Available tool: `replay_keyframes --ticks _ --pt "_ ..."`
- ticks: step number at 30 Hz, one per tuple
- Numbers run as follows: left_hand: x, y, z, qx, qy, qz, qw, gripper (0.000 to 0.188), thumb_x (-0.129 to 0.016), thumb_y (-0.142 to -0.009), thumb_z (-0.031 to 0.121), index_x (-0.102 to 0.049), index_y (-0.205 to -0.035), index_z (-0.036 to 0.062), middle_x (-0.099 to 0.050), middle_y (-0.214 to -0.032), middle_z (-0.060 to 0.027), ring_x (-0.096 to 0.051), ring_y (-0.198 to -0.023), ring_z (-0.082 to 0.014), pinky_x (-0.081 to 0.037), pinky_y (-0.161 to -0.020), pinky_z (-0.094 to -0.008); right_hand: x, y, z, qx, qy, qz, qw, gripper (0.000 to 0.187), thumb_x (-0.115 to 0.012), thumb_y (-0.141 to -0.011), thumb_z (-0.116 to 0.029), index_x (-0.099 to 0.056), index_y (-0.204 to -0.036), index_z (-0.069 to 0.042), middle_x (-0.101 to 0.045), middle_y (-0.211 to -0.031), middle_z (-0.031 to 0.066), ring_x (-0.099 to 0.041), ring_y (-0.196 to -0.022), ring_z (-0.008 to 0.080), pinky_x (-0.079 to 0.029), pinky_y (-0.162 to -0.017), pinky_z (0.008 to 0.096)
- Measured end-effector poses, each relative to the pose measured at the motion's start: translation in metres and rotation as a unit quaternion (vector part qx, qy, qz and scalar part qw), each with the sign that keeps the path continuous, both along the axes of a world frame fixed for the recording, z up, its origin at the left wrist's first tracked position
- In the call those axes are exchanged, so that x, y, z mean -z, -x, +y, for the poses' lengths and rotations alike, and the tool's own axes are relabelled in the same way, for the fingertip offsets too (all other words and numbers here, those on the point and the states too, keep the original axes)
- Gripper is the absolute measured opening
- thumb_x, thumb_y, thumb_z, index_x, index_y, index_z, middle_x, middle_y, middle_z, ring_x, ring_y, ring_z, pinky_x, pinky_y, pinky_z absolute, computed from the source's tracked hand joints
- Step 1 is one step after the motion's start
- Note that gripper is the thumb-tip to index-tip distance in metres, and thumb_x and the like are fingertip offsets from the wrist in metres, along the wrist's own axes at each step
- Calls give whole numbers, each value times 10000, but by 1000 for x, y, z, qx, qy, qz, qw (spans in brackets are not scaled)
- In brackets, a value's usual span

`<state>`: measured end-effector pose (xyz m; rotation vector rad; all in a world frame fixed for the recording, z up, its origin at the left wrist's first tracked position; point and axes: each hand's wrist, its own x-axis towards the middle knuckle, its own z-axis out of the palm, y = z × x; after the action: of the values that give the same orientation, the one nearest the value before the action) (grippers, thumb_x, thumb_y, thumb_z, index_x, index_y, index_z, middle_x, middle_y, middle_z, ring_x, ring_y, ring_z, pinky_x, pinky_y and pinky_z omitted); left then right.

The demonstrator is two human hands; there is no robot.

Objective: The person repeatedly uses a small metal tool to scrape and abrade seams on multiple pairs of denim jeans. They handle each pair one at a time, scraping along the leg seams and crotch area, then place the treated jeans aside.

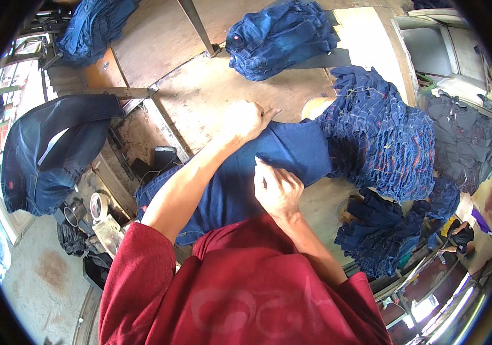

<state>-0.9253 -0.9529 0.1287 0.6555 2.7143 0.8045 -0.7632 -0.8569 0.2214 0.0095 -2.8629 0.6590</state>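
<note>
Blue denim garment [229, 187] lies across the middle of the frame. Near its upper edge the left grip [250, 122] is curled, thumb outstretched; the right grip [280, 188], fingers bunched, is over the denim. Whether either clamps cloth, I cannot tell. Right of centre sits a thready denim bundle [375, 135].

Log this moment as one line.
left hand: at far edge of denim piece | right hand: over near side | rightward: layered denim pile
</note>
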Motion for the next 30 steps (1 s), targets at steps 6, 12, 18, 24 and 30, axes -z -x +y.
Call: replay_keyframes --ticks 6,12,18,24,30 --pt "-3 -4 0 -16 -32 42 998 680 -693 -1031 581 -728 -596 60 -664 -563 -186 -703 -533 -366 -581 -549 -466 8 11 -3 -9 -39 -74 996 180 -780 -938 -135 -804 -1115 -119 -699 -689 -12 -659 -572 188 -555 -560 344" --pt "-3 -5 0 -31 -18 -4 999 634 -703 -1027 552 -752 -624 65 -688 -590 -182 -733 -573 -361 -598 -574 -458 -11 -43 12 -26 -23 -73 997 212 -811 -909 -110 -815 -1120 -123 -714 -719 3 -650 -561 204 -543 -556 353" --pt "-1 -7 3 -44 11 -12 999 618 -682 -1035 548 -777 -651 73 -700 -605 -176 -745 -601 -364 -611 -612 -468 -26 -44 14 16 69 -61 996 258 -839 -854 11 -822 -1097 -75 -765 -789 81 -729 -628 234 -580 -572 361" --pt "2 -8 5 -62 16 -29 997 636 -635 -1055 555 -796 -672 73 -722 -652 -196 -748 -631 -382 -616 -658 -481 6 12 0 7 -9 -68 998 86 -788 -949 -105 -811 -1022 -144 -758 -768 8 -674 -552 180 -549 -524 339" --pt "5 -8 6 -59 19 -60 996 626 -629 -1062 545 -802 -686 75 -728 -668 -204 -756 -652 -380 -612 -656 -482 10 14 0 -1 -44 -70 997 66 -778 -951 -139 -772 -1017 -131 -703 -671 6 -667 -541 189 -570 -513 346"
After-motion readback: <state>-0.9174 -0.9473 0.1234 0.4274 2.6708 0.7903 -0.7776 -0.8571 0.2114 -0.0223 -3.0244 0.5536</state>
